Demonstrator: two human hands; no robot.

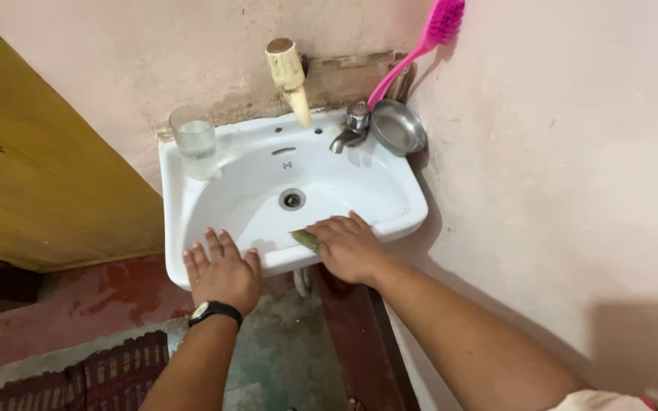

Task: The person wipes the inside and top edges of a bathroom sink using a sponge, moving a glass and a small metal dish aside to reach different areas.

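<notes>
Scrub pad (306, 238): green, flat, on inner front slope of sink, just below drain; mostly covered by r. hand, only its left corner shows.
Right hand (350, 247): palm down on pad, fingers together & nearly straight, pressing it to the porcelain; not curled round it. Forearm comes in from lower right.
Left hand (222, 272): flat on front rim of sink, fingers spread & extended, holding nothing. Black wristwatch (214, 310) on wrist.
Sink (192, 205): white wall-mounted basin in a corner; drain (292, 199) at centre of bowl.
Glass (195, 141): clear tumbler, upright on back-left ledge of sink, partly filled w/ clear liquid.
Tap (350, 128): metal, back-right ledge, spout angled toward bowl.
Steel bowl (397, 127): small, tilted on its side, just right of tap, against wall.
Pink brush (428, 39): long handle, leaning in the corner behind bowl, bristle head up.
Pipe stub (289, 76): cream plastic, sticks out of wall above sink, pointing down at back ledge.
Wood panel (32, 175): yellowish, left of sink.
Mat (85, 377): dark red, ribbed, on floor lower left, well apart from the hands.
</notes>
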